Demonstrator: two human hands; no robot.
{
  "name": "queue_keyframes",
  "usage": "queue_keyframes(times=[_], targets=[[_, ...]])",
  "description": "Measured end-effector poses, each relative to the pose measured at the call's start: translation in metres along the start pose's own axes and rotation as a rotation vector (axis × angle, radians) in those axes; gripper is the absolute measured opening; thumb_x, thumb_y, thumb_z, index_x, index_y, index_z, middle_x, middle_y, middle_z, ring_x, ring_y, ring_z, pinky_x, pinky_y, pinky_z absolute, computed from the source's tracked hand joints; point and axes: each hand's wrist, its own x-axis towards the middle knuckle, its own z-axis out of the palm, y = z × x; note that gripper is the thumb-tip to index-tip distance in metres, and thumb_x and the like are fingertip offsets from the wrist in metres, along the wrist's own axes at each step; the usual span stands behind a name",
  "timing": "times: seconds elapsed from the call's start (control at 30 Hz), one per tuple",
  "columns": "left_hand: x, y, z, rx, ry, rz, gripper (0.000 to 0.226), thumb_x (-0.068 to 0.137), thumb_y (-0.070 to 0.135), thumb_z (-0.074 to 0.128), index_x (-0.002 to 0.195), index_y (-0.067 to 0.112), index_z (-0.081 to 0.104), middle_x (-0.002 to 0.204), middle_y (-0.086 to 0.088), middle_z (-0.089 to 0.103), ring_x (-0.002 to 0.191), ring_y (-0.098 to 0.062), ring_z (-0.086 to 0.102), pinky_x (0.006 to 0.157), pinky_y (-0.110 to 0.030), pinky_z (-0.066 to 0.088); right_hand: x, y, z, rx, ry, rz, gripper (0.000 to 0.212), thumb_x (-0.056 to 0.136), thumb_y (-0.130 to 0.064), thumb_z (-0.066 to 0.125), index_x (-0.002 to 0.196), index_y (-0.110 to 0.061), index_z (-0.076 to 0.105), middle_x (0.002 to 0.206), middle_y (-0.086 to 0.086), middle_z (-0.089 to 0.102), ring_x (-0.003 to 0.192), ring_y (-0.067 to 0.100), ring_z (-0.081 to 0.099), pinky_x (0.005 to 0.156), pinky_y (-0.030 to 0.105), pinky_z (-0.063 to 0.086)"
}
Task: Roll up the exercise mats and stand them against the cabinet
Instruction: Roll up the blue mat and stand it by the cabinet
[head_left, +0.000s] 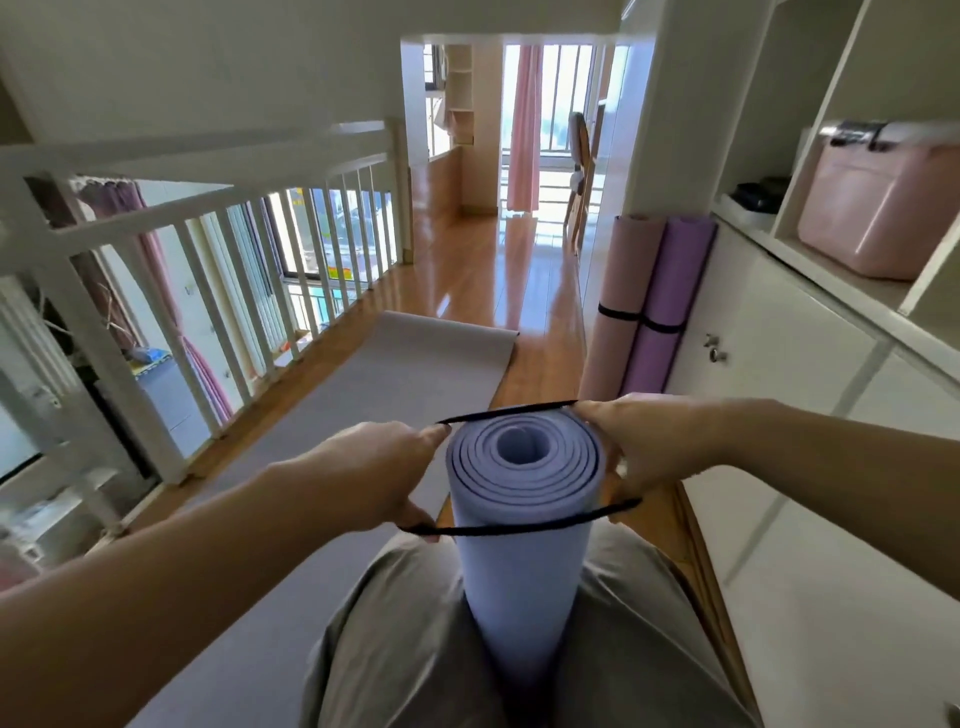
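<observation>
A rolled blue-lilac mat stands upright between my knees, its spiral end facing up. A black elastic strap is stretched as a loop around the roll's top. My left hand pinches the strap on the left side. My right hand grips it on the right, fingers against the roll. A grey mat lies unrolled on the floor ahead. A rolled pink mat and a rolled purple mat, each with a black band, stand against the white cabinet.
A white railing runs along the left, with a drop beyond it. The cabinet's open shelves on the right hold a pink box. Glossy wooden floor leads ahead to a curtained window.
</observation>
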Motion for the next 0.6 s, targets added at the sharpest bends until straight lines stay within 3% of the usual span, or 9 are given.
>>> queue_keyframes(times=[0.1,0.27,0.4,0.5,0.6], targets=[[0.014,-0.006,0.005,-0.065,0.077,-0.008,0.1,0.075,0.051,0.072,0.152,0.02,0.015,0.138,0.0,0.053,0.11,-0.017,0.059,0.096,-0.032,0.047,0.017,0.008,0.009,0.067,0.095,-0.067,0.079,0.072,-0.046,0.08,0.136,-0.032,0.035,0.115,-0.014,0.058,0.102,0.005,0.056,0.094,0.023,0.047],[0.027,-0.001,0.024,-0.199,0.045,0.067,0.075,0.078,0.052,0.069,0.142,0.027,0.04,0.128,0.001,0.06,0.106,-0.017,0.057,0.091,-0.026,0.042,0.025,0.02,0.029,0.174,0.077,-0.088,0.076,0.071,-0.042,0.081,0.136,-0.033,0.042,0.12,-0.019,0.055,0.108,0.001,0.052,0.103,0.026,0.042],[0.031,0.007,0.059,-0.326,-0.009,0.063,0.073,0.076,0.061,0.066,0.137,0.028,0.043,0.131,0.004,0.058,0.116,-0.02,0.055,0.097,-0.03,0.043,0.023,0.021,0.071,0.341,0.132,-0.104,0.064,0.07,-0.039,0.083,0.126,-0.032,0.052,0.113,-0.026,0.054,0.103,-0.005,0.054,0.097,0.022,0.046],[0.043,0.004,0.06,-0.291,0.036,0.035,0.071,0.076,0.064,0.064,0.133,0.026,0.047,0.126,0.002,0.061,0.111,-0.024,0.058,0.093,-0.034,0.046,0.03,0.027,0.074,0.386,0.219,-0.1,0.06,0.067,-0.045,0.082,0.119,-0.026,0.06,0.116,-0.017,0.063,0.104,0.0,0.06,0.093,0.026,0.051],[0.058,0.0,0.046,-0.23,0.054,0.024,0.067,0.077,0.061,0.064,0.132,0.026,0.049,0.122,0.003,0.062,0.103,-0.021,0.06,0.091,-0.034,0.048,0.038,0.037,0.064,0.354,0.276,-0.083,0.071,0.062,-0.054,0.078,0.122,-0.019,0.062,0.118,-0.008,0.066,0.107,0.009,0.062,0.094,0.035,0.052]])
